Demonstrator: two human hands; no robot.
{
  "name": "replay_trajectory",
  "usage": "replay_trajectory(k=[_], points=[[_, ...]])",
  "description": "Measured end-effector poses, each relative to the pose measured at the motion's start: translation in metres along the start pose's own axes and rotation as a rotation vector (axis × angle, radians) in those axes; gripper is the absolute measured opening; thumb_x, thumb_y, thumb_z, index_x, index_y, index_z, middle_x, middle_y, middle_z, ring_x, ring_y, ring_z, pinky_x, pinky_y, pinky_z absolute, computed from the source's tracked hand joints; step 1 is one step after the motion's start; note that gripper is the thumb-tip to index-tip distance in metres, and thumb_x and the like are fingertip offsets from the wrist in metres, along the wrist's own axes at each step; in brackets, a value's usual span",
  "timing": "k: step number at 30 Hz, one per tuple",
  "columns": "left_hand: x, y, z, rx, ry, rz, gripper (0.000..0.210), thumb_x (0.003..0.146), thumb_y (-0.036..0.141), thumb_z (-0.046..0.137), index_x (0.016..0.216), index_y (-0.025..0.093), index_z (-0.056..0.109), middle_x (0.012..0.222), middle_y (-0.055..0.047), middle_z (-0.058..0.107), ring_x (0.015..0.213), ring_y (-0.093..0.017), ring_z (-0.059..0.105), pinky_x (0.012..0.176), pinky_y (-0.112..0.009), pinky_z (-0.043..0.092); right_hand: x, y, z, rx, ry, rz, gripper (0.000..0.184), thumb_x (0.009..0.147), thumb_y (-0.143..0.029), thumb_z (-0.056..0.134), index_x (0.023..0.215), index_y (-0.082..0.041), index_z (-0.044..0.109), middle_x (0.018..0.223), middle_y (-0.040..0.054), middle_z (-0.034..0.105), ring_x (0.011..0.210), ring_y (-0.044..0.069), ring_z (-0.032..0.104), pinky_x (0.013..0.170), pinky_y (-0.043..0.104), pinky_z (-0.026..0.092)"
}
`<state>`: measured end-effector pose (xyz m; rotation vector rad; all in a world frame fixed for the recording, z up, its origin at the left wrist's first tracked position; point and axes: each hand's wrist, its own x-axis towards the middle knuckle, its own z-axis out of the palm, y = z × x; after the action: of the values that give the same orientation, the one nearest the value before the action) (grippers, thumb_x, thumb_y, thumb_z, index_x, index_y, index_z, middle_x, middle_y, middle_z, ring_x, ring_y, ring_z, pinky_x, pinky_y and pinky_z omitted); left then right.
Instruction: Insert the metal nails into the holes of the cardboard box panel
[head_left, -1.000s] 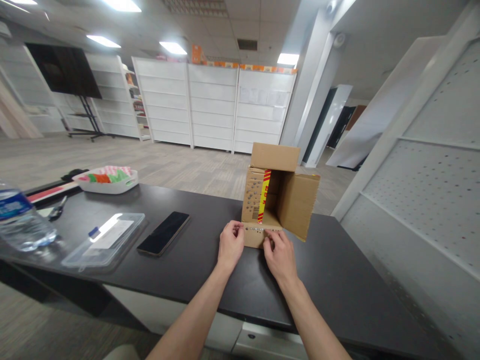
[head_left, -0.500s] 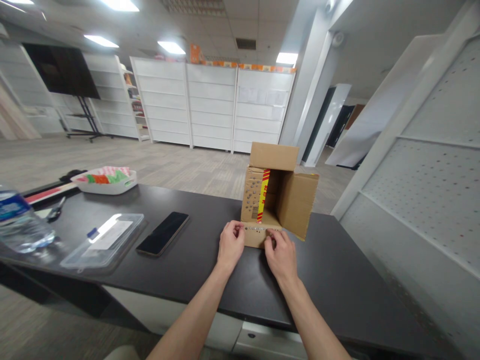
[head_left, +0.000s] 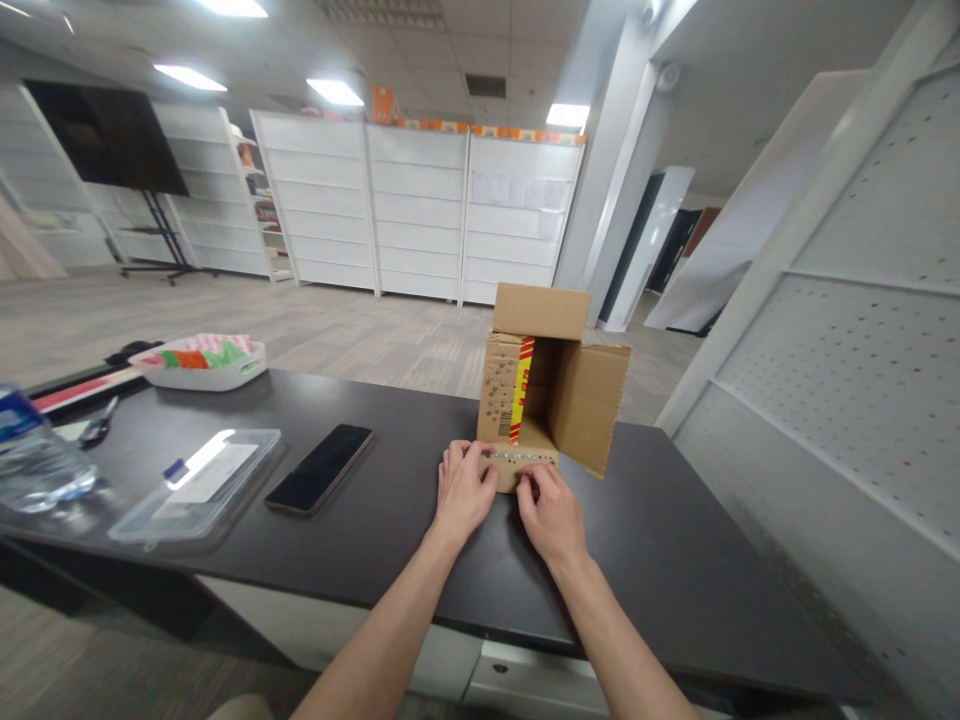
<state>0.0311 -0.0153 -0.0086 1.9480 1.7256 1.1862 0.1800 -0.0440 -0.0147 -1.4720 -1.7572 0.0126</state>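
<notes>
A cardboard box [head_left: 568, 400] lies on its side on the dark desk, its opening facing me and its flaps spread. Its front-left flap is a panel with a yellow and red tape strip [head_left: 520, 392] and many small round metal-looking dots. The lower flap [head_left: 506, 478] rests toward me and carries a row of small shiny dots and dark holes. My left hand [head_left: 466, 488] is closed on the left end of that lower flap, thumb in front. My right hand [head_left: 553, 508] is pinched at the flap's right part; whatever its fingertips hold is hidden.
Left of my hands lie a black phone [head_left: 321, 468] and a clear plastic case [head_left: 199, 484]. A water bottle [head_left: 37, 455], scissors [head_left: 99, 424] and a white basket [head_left: 206, 372] with colourful contents stand farther left. A perforated white panel [head_left: 847, 380] borders the right side.
My left hand has shifted onto the lower flap, its thumb now in front. My right hand's fingertips have moved slightly down and inward from the row of dots. The view turned slightly.
</notes>
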Motion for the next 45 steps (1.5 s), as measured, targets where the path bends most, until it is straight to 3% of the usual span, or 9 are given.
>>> replay_trajectory(k=[7, 13, 20, 45], points=[[-0.002, 0.003, -0.001, 0.06, -0.064, 0.007, 0.03, 0.085, 0.024, 0.055, 0.113, 0.025, 0.064, 0.115, -0.01, 0.052, 0.112, -0.029, 0.052, 0.098, -0.045, 0.041, -0.002, -0.005, 0.001, -0.153, -0.14, -0.023, 0.016, 0.093, -0.019, 0.048, 0.091, -0.024, 0.063, 0.089, 0.004, 0.072, 0.074, 0.019, 0.066, 0.06, 0.027, 0.038], [-0.002, 0.006, -0.003, 0.062, -0.093, -0.002, 0.03, 0.086, 0.024, 0.055, 0.114, 0.023, 0.063, 0.116, -0.01, 0.052, 0.113, -0.029, 0.051, 0.099, -0.045, 0.04, 0.001, -0.012, -0.005, -0.23, -0.305, 0.003, 0.009, 0.094, -0.02, 0.052, 0.092, -0.023, 0.061, 0.091, 0.0021, 0.071, 0.075, 0.017, 0.066, 0.06, 0.027, 0.032], [0.0, 0.006, -0.003, 0.049, -0.109, -0.004, 0.029, 0.086, 0.023, 0.055, 0.114, 0.023, 0.061, 0.117, -0.009, 0.052, 0.113, -0.028, 0.05, 0.099, -0.045, 0.04, 0.003, -0.019, -0.009, -0.287, -0.378, 0.024, 0.009, 0.095, -0.021, 0.051, 0.096, -0.023, 0.059, 0.097, 0.0026, 0.071, 0.08, 0.017, 0.066, 0.063, 0.027, 0.032], [0.002, 0.002, 0.001, -0.106, -0.04, 0.013, 0.009, 0.092, 0.023, 0.054, 0.098, 0.024, 0.06, 0.103, -0.003, 0.069, 0.102, -0.023, 0.058, 0.093, -0.04, 0.039, 0.003, -0.018, -0.007, -0.318, -0.384, -0.006, 0.009, 0.096, -0.022, 0.049, 0.095, -0.022, 0.058, 0.095, 0.0032, 0.071, 0.081, 0.018, 0.067, 0.063, 0.028, 0.031]])
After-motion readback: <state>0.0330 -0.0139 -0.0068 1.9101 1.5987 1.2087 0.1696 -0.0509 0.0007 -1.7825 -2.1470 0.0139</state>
